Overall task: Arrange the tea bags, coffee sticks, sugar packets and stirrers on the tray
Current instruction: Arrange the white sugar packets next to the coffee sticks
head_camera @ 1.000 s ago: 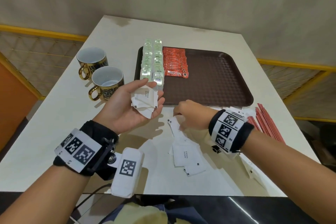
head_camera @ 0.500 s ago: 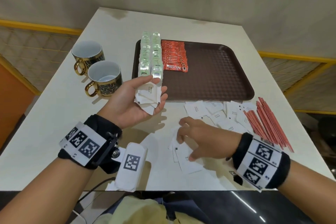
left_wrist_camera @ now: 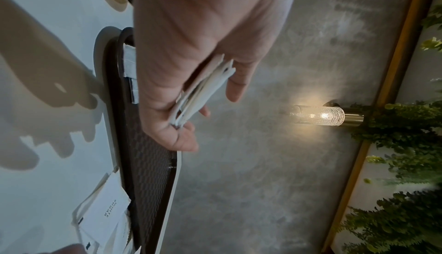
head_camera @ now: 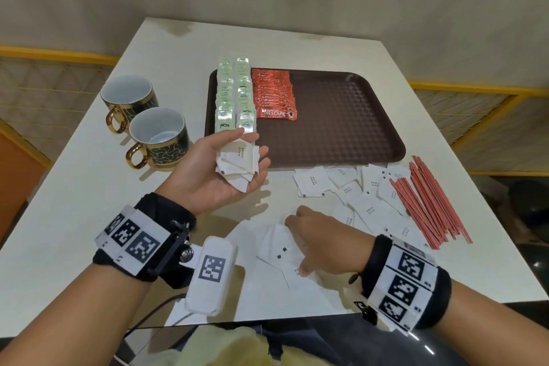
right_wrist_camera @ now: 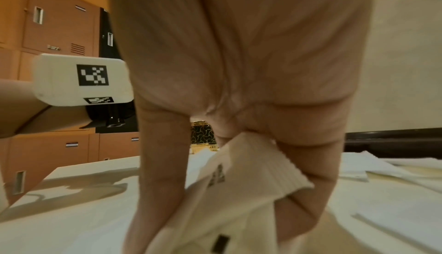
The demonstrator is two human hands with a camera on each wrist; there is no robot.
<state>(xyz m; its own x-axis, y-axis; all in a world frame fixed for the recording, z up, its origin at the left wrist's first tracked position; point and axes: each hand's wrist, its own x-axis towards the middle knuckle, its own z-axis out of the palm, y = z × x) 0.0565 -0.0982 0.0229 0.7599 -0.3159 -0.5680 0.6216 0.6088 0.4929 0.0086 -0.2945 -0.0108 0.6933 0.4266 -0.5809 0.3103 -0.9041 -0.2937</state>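
My left hand (head_camera: 257, 156) is palm up in front of the brown tray (head_camera: 341, 128) and holds a stack of white sugar packets (head_camera: 237, 163) between thumb and fingers; the left wrist view shows that stack (left_wrist_camera: 203, 88) edge-on. Near the table's front edge, my right hand (head_camera: 297, 246) pinches a sugar packet (right_wrist_camera: 251, 173) from a small pile (head_camera: 279, 249). More loose sugar packets (head_camera: 356, 193) lie right of it, beside the red stirrers (head_camera: 430, 199). Green tea bags (head_camera: 236, 95) and orange coffee sticks (head_camera: 274, 95) sit in rows on the tray's left side.
Two dark cups with gold handles (head_camera: 157, 137) (head_camera: 127, 98) stand left of the tray on the white table (head_camera: 89, 187). The tray's right part is bare. Yellow railings run along both sides of the table.
My right hand has drawn back from the tray's front edge to the packets nearer me and now pinches one. The left hand stays put with its stack.
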